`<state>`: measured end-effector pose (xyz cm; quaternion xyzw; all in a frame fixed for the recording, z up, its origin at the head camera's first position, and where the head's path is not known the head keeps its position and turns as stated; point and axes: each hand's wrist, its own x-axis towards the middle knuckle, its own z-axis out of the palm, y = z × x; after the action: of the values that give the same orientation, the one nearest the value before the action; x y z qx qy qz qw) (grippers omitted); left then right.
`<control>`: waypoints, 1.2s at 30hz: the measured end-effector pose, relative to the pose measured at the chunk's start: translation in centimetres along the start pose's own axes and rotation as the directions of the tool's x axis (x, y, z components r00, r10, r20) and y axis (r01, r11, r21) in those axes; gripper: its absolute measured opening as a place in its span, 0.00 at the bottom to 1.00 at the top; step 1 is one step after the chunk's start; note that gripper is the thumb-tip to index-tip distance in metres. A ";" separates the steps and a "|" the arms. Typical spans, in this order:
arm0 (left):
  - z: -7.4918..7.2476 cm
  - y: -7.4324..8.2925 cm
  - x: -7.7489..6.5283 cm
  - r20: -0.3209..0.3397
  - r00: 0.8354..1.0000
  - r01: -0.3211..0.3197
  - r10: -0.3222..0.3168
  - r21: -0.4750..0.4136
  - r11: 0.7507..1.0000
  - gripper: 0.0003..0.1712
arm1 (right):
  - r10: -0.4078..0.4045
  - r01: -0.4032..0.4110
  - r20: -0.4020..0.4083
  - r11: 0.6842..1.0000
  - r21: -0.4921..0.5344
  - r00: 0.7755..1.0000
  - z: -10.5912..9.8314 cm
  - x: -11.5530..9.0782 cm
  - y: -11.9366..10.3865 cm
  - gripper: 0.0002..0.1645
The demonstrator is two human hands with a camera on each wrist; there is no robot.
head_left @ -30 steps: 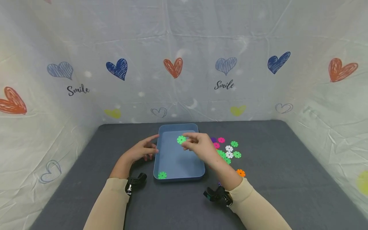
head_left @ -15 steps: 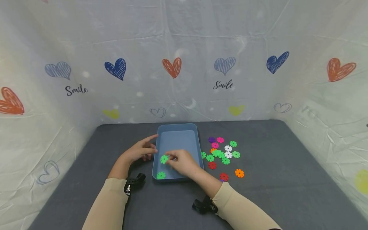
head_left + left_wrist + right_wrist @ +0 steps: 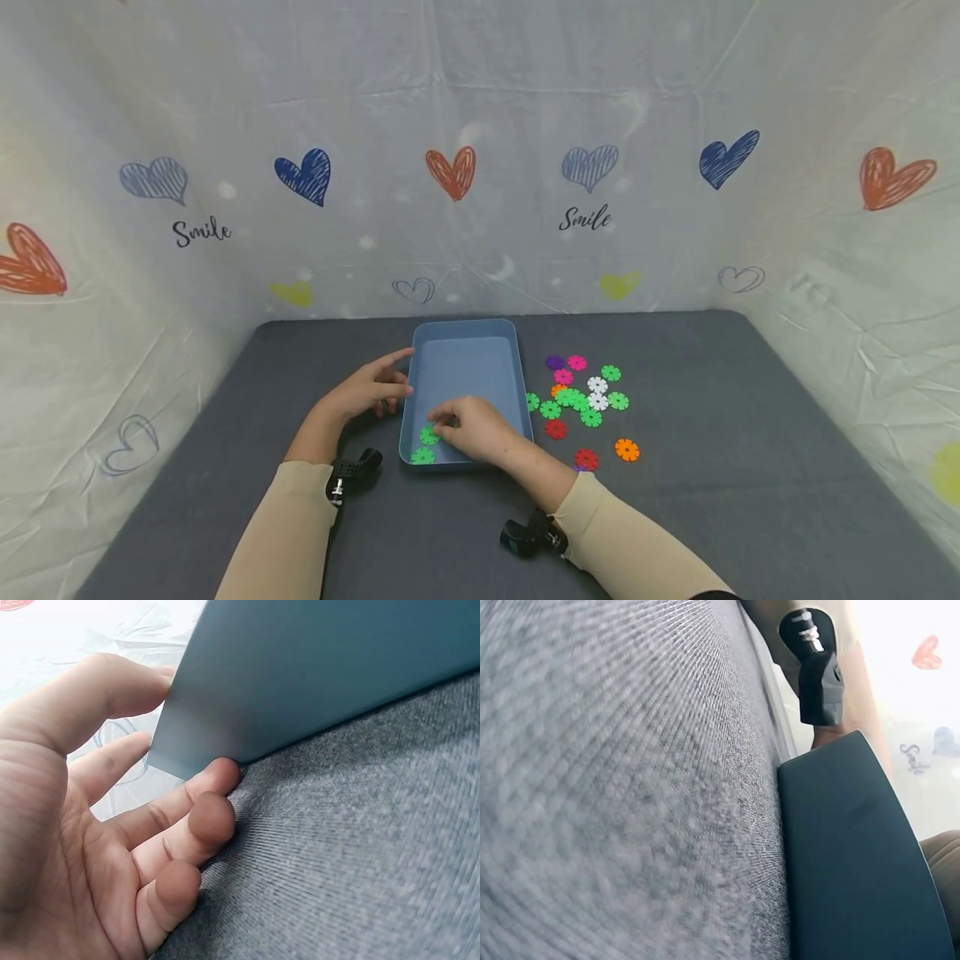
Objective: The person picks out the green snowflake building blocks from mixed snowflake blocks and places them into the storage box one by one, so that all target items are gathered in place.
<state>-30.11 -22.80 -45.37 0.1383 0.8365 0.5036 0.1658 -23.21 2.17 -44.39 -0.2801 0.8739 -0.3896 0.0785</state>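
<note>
One green disc (image 3: 427, 436), lower centre, seems pinched by right hand (image 3: 476, 427) for placing; release likely next; relaxed left hand (image 3: 366, 391) touches tray (image 3: 468, 362).

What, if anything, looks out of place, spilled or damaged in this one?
Nothing is plainly spilled or damaged. One slight oddity: in the head view, a green disc outside the blue tray is partly hidden by its right wall, apart from most of the loose discs. Whether it touches the tray, I can't tell.

Diffuse light fills the head view; wrist views overexpose the backdrop (image 3: 896, 682).
</note>
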 end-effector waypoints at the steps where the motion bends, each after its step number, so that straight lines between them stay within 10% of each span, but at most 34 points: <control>1: 0.0 0.0 0.0 0.000 1.000 0.001 -0.001 0.001 1.000 0.45 | -0.003 0.003 0.005 1.000 0.008 1.000 0.0 0.0 0.0 0.11; 15: 0.5 3.7 -2.1 0.009 1.000 -0.004 0.004 -0.019 1.000 0.44 | -0.005 0.001 -0.067 0.999 -0.049 0.998 0.0 -0.5 -0.1 0.10; 25: 0.2 0.4 -0.1 -0.014 1.000 0.003 -0.003 0.003 1.000 0.45 | -0.005 0.007 -0.031 0.998 0.067 1.000 -1.8 -0.7 -0.4 0.15; 36: 0.2 0.0 -0.2 -0.020 1.000 -0.008 0.008 -0.002 1.000 0.45 | 0.059 -0.040 -0.234 0.996 0.084 0.970 -7.6 -1.6 0.8 0.13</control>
<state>-29.88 -22.75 -45.47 0.1365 0.8371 0.5064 0.1556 -24.92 8.33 -39.87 -0.2065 0.8678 -0.4520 -0.0056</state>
